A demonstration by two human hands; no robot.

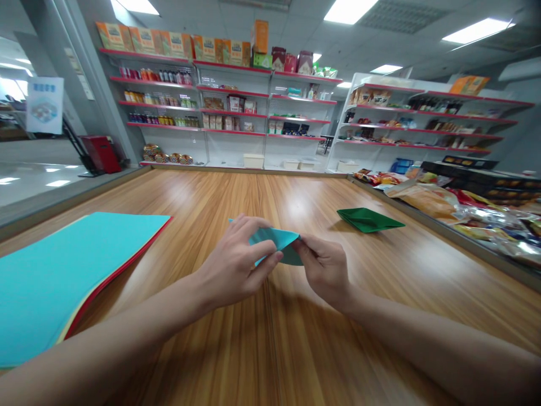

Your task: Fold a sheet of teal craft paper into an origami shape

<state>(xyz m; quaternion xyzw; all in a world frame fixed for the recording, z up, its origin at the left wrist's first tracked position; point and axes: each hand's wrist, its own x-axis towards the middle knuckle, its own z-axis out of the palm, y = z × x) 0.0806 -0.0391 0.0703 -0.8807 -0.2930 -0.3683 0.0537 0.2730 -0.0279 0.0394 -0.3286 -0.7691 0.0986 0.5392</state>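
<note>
A partly folded piece of light-blue paper (pixel 284 239) is held between both hands, raised over the wooden table (pixel 203 361). My left hand (pixel 239 259) grips its left side, thumb and index finger pinching the near edge while the other fingers reach over the back. At the right corner, my right hand (pixel 325 268) pinches the paper between thumb and fingers. Some of the folds are hidden behind the fingers. To the right, apart from both hands, a folded green paper shape (pixel 369 220) with pointed ends rests on the table.
On the left lies a stack of coloured sheets (pixel 84 270), light blue on top with yellow and red edges below. Packaged snacks (pixel 456 208) line the right side beyond the table's raised edge (pixel 456 237). Shelves of goods (pixel 232 90) stand behind.
</note>
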